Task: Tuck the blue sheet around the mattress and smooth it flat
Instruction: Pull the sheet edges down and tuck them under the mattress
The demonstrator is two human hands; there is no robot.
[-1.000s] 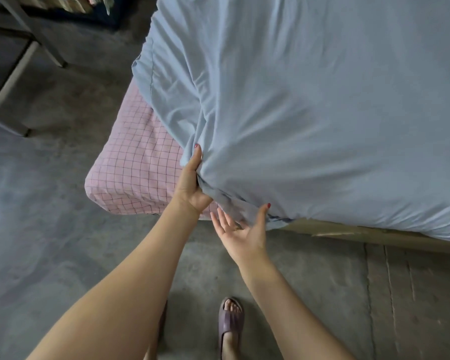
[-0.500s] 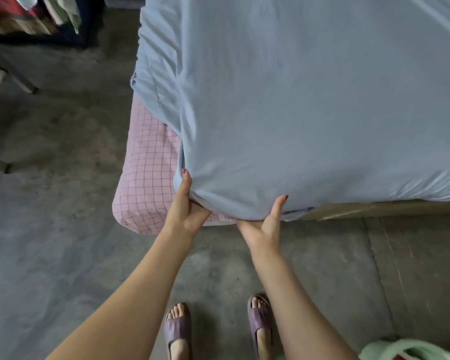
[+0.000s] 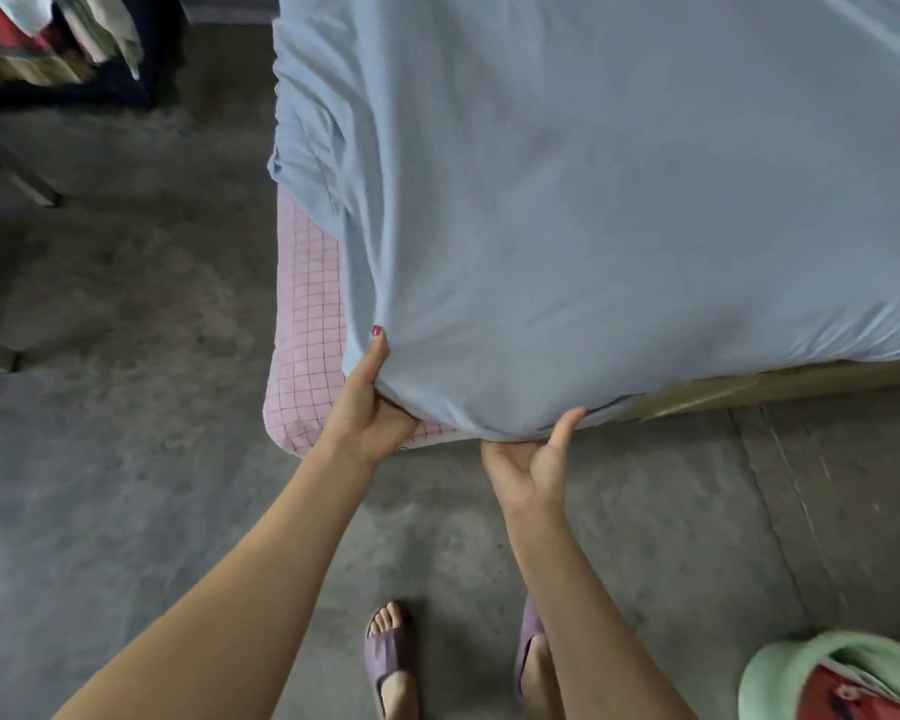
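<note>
The light blue sheet (image 3: pixel 593 210) covers the top of the mattress and wraps over its near corner. The mattress (image 3: pixel 307 324) shows pink with a dark grid along its left side and under the corner. My left hand (image 3: pixel 367 402) grips the sheet's edge at the left of the corner, thumb up against the cloth, fingers hidden beneath. My right hand (image 3: pixel 531 459) is at the corner's underside, thumb up on the sheet, fingers tucked under the hem out of sight.
A tan bed base (image 3: pixel 749 389) runs to the right under the sheet. Bare concrete floor (image 3: pixel 126 407) lies left and in front. A green and red object (image 3: pixel 827 678) sits at the bottom right. Clothes (image 3: pixel 48 44) hang top left, above a metal frame leg (image 3: pixel 22 179).
The sheet's loose corner has been pulled down over the mattress corner and drawn tighter. My right hand went from open below the hem to reaching under it. The view shifted slightly.
</note>
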